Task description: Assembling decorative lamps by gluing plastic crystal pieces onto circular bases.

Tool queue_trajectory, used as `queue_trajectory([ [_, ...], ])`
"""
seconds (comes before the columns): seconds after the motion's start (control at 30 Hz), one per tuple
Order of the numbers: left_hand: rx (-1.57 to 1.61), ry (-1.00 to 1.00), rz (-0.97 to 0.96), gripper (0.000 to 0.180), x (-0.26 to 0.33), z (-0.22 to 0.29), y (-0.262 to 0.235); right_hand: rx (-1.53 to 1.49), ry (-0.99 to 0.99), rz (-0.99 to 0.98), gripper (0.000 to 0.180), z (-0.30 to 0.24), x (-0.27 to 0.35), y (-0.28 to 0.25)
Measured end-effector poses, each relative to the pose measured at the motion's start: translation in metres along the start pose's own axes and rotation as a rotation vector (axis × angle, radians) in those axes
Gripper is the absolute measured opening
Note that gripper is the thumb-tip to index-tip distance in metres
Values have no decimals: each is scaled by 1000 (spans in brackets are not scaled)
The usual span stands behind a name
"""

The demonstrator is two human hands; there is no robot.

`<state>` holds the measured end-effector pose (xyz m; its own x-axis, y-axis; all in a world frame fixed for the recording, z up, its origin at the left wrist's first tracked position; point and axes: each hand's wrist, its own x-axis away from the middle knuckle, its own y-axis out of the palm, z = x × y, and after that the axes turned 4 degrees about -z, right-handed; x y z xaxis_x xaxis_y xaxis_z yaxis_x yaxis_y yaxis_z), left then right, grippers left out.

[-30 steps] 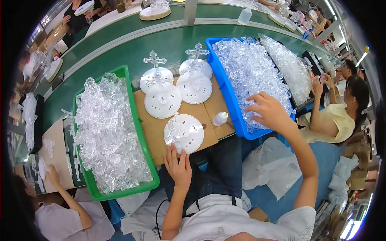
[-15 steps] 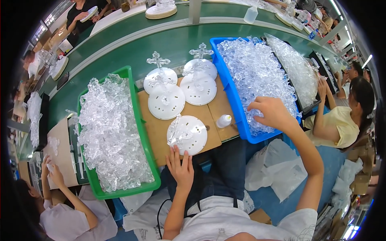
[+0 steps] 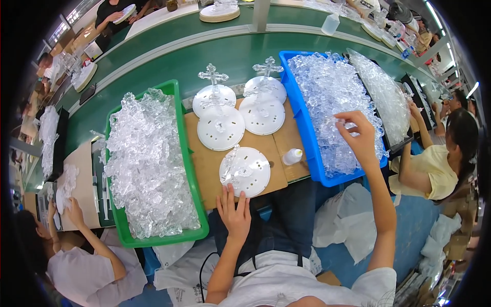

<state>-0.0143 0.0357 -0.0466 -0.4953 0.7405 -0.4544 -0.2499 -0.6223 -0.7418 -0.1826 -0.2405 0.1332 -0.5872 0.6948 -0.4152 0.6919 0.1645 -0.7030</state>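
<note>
hands split: my left hand (image 3: 234, 214) lies flat, fingers spread, touching the near edge of the white disc (image 3: 245, 171) on the cardboard. right hand (image 3: 358, 135) pinches a clear piece (image 3: 343, 124) over the blue bin (image 3: 308, 134).

A white round disc (image 3: 246, 171) with a clear plastic piece on it lies on the cardboard sheet (image 3: 207, 163). The left hand (image 3: 233, 215) rests flat at the disc's near edge, fingertips touching it. Right of the disc, past a small white bottle (image 3: 292, 156), the right hand (image 3: 358, 137) pinches a clear piece over the blue bin (image 3: 307, 133). A green bin (image 3: 176, 110) of clear pieces lies left of the disc.
</note>
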Motion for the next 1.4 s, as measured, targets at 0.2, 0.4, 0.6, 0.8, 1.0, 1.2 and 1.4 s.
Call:
queue_trajectory([
  [0.2,10,-30,4,25,0,3,0,-363,317,-131,15,-76,69,39],
  [0.4,18,-38,-13,27,-3,5,1,-336,245,-324,17,-69,84,132],
  [0.6,-10,-60,-36,27,-2,4,-1,-258,157,-409,17,-68,72,132],
  [0.8,-16,-64,-43,27,-1,4,-2,-417,264,-426,16,-58,76,132],
  [1.0,-16,-53,-40,29,-1,3,-1,-417,254,-457,16,-59,70,132],
  [1.2,-11,-57,-42,30,0,3,0,-353,218,-518,16,-69,68,133],
  [1.4,-8,-60,-63,35,-1,4,-1,-245,162,-527,15,-70,63,135],
])
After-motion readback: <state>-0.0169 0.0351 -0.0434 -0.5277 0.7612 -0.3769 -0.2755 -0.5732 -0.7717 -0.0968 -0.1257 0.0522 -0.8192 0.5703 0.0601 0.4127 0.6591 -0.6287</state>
